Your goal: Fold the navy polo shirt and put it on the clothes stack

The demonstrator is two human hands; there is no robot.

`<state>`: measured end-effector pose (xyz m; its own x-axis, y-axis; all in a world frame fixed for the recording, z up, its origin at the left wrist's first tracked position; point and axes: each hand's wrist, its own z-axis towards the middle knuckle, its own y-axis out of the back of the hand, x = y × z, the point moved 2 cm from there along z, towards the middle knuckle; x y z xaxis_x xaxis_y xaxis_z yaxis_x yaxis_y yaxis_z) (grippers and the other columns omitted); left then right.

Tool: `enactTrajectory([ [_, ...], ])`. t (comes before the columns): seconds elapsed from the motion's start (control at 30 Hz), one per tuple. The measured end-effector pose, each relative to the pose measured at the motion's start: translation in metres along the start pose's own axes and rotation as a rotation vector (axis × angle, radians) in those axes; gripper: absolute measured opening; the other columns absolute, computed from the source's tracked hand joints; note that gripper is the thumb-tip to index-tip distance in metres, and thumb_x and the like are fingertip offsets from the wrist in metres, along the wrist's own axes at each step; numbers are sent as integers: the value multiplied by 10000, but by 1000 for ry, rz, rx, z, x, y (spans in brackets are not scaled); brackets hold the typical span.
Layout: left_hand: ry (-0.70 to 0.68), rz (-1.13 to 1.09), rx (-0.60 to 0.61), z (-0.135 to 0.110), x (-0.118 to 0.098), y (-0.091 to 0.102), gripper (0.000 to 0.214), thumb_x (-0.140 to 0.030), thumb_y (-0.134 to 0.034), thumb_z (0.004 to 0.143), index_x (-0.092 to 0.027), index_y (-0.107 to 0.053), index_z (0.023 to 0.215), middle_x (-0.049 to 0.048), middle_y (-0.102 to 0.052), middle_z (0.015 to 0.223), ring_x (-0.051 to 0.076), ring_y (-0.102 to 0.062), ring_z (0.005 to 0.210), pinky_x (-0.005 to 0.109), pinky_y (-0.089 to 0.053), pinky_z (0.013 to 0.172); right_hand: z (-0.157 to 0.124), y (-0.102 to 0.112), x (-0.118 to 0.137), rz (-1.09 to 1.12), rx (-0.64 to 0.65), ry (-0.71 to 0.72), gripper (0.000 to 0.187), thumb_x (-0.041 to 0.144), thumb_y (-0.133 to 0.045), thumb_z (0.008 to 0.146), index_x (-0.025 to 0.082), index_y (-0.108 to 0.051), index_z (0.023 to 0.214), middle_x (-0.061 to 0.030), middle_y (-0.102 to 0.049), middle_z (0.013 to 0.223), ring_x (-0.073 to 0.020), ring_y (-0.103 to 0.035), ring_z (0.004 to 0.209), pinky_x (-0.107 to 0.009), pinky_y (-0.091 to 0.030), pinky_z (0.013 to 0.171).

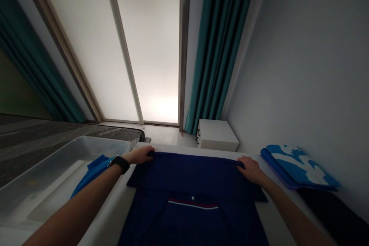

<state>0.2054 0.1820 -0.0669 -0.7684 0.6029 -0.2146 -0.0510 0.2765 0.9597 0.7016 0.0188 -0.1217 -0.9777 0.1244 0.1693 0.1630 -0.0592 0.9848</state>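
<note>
A dark navy polo shirt (pixel 192 188) lies spread on a white table (pixel 115 211), its collar with a red and white stripe and a button facing me. My left hand (pixel 142 155), with a black watch on the wrist, pinches the far left edge of the shirt. My right hand (pixel 250 168) grips the far right edge of the same fold. Both hands hold the fabric folded over towards me.
A clear plastic bin (pixel 57 169) with a blue cloth (pixel 93 169) in it stands at the left. A folded blue and white garment (pixel 300 165) and a dark folded one (pixel 334 207) lie at the right by the wall. A white cabinet (pixel 216 134) stands beyond the table.
</note>
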Motion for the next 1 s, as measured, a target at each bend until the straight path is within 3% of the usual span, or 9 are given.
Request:
enactTrajectory([
  [0.2, -14, 54, -140, -23, -17, 7, 218, -263, -521, 819, -198, -646, 987, 77, -679, 1073, 231, -655, 968, 313, -483, 873, -14, 5, -3, 23, -148, 34, 253, 328, -446, 861, 226, -647, 977, -94, -680, 1062, -256, -602, 1019, -400, -409, 899],
  [0.4, 15, 125, -292, -52, -37, 21, 250, -273, -494, 840, -196, -624, 1039, 87, -691, 1061, 272, -648, 1003, 375, -454, 893, -32, 27, -2, 43, -245, 89, 260, 355, -432, 864, 202, -627, 942, -111, -692, 1004, -271, -625, 981, -410, -431, 888],
  [0.63, 1, 182, -418, -101, -58, 30, 230, -273, -475, 852, -208, -603, 1032, 68, -685, 1075, 251, -646, 969, 384, -422, 892, -77, 56, 8, 83, -361, 154, 266, 394, -415, 897, 210, -607, 881, -95, -686, 918, -263, -637, 896, -403, -447, 839],
  [0.8, -48, 213, -528, -151, -72, 14, 174, -255, -499, 866, -211, -606, 996, 54, -685, 1015, 237, -639, 904, 362, -413, 827, -137, 52, 14, 119, -423, 132, 285, 408, -408, 914, 227, -623, 863, -93, -683, 884, -263, -638, 868, -406, -450, 823],
  [1.0, -175, 277, -690, -215, -88, -40, 201, -167, -508, 852, -222, -613, 1014, 48, -694, 1016, 229, -638, 936, 358, -401, 854, -215, -1, 2, 73, -533, 157, 262, 378, -432, 889, 253, -657, 938, -95, -697, 948, -290, -641, 950, -465, -425, 928],
])
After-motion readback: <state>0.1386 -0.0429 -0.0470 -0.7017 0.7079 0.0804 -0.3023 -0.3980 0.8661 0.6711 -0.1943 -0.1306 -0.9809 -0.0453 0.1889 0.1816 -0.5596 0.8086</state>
